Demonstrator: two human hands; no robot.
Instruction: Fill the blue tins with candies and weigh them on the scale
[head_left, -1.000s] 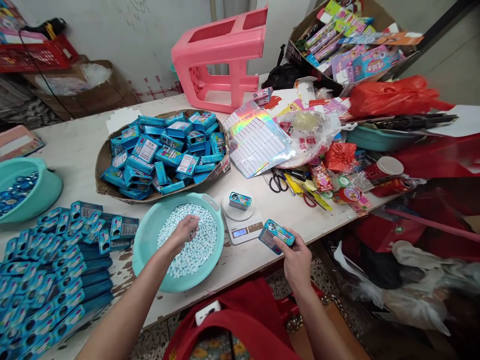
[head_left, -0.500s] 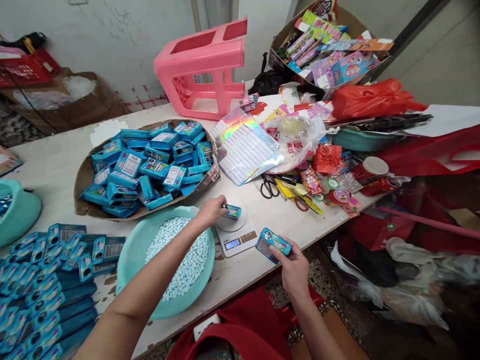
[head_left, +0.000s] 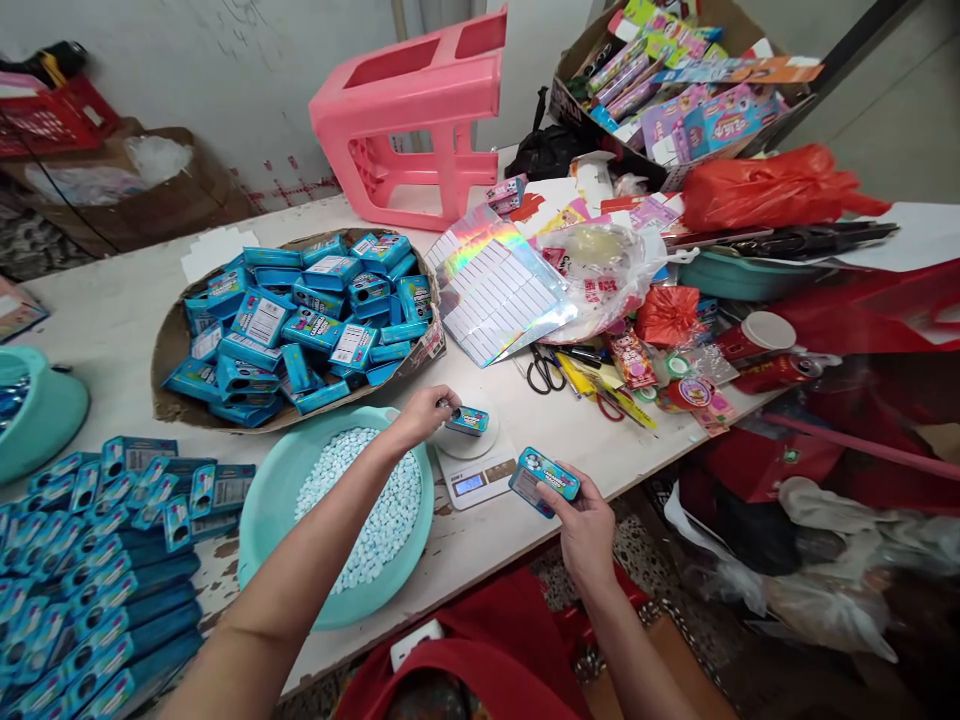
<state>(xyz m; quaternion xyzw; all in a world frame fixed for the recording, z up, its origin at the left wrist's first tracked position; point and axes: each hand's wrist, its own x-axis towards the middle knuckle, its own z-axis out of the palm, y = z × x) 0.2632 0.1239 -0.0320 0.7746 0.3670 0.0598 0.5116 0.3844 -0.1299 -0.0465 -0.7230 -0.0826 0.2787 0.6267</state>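
A white table is spreading across the frame from the left edge to the right, its paint wearing off in patches at lower left. A shallow cardboard tray is sitting left of centre, heaped with blue boxes. More identical boxes are standing packed in rows at lower left. A pink plastic stool is lying on its side at upper centre, and an open carton of colourful packets is filling the upper right. A turquoise basin is resting below the tray, holding many small pale-blue pieces. Shiny label sheets are lying near the middle, with black-handled scissors just beyond their lower right corner. At lower centre, right beside the basin, a small white scale is showing lit digits too blurred to read. The person's right hand, right of the scale, is clasping one box between thumb and fingers, tilting it. The left hand is bunching its fingers together at the left end of another box, which is resting on the scale's round plate; whether they are gripping it cannot be told.
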